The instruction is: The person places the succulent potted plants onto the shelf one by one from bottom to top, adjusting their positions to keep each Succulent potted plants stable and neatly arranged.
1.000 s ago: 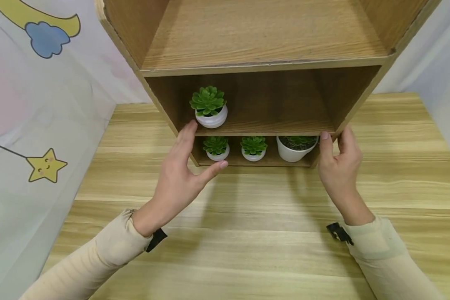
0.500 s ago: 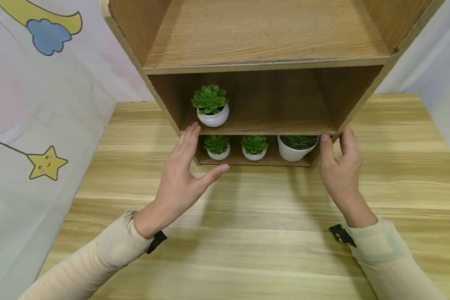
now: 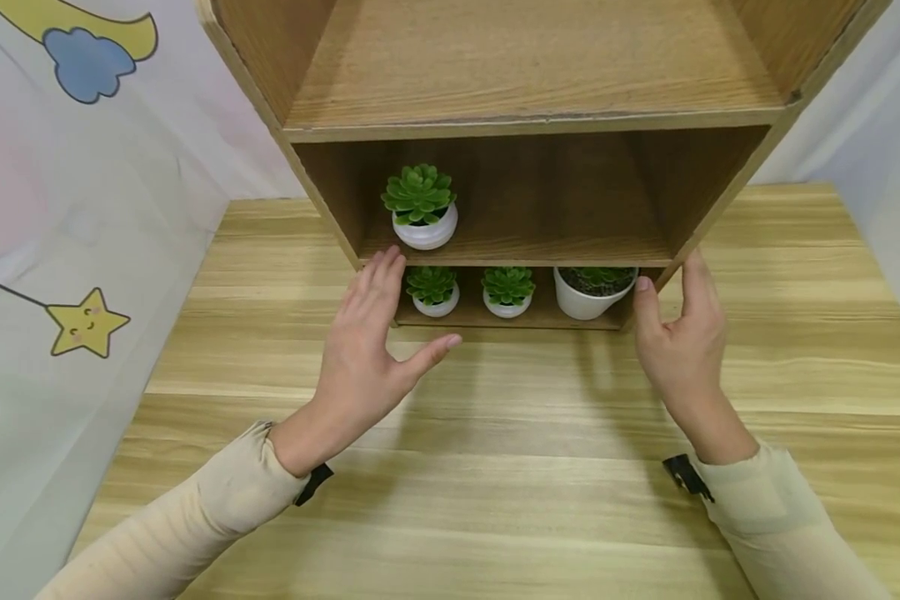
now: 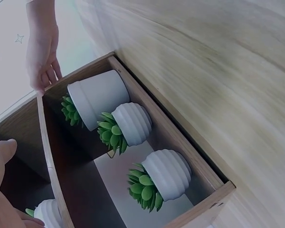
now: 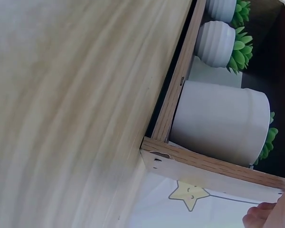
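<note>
In the head view my left hand [image 3: 362,333] has straight fingers, their tips right at the left front of the middle shelf, below a potted succulent [image 3: 425,227] in a white bowl-like pot. Its thumb points right, apart from the wood. My right hand [image 3: 682,346] is at the right side panel of the wooden shelf unit [image 3: 547,125], thumb in front and fingers along the outer side. In the left wrist view those fingers hang loosely outside the panel. The bottom compartment holds two small succulents [image 3: 507,287] [image 3: 433,287] and a larger white pot [image 5: 221,123] with a green plant.
The shelf unit stands on a light wood-grain table [image 3: 495,467]. A pale curtain [image 3: 37,217] with a moon, cloud and star pattern hangs at the left and behind. The upper compartment's board [image 3: 547,67] lies above the middle shelf.
My right thumb has come down off the middle shelf's front edge. The left hand has dropped slightly, its thumb lower than before. The potted plants stay in place.
</note>
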The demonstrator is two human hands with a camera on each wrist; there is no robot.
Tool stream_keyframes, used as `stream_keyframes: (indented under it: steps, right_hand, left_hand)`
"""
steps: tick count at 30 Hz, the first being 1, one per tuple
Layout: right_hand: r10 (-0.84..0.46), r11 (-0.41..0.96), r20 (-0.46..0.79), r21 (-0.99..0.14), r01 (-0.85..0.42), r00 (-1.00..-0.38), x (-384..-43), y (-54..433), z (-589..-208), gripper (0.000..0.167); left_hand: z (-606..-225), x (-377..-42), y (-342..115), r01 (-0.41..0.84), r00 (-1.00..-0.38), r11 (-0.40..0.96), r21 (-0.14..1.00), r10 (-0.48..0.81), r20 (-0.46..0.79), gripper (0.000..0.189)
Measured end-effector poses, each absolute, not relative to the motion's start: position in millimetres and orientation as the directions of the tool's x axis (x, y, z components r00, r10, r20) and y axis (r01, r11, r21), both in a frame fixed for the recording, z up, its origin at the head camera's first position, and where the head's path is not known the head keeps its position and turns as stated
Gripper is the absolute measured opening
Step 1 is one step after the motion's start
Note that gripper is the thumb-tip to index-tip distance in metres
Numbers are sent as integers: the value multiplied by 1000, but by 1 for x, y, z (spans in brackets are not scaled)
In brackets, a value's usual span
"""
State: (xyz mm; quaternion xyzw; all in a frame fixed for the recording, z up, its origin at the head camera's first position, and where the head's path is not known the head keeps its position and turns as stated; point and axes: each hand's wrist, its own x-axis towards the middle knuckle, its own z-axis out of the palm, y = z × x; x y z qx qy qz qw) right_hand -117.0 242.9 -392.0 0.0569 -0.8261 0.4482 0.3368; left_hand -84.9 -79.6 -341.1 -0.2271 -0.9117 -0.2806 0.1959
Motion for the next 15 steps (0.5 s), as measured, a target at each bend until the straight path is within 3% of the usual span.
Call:
stream_keyframes:
  steps: [15]
  right_hand:
    - [119,731,665,-561,-389,-737,-98,235,-385,70]
  left_hand:
    - [-345,-85,-79,516,-823,774,367,330,463,95]
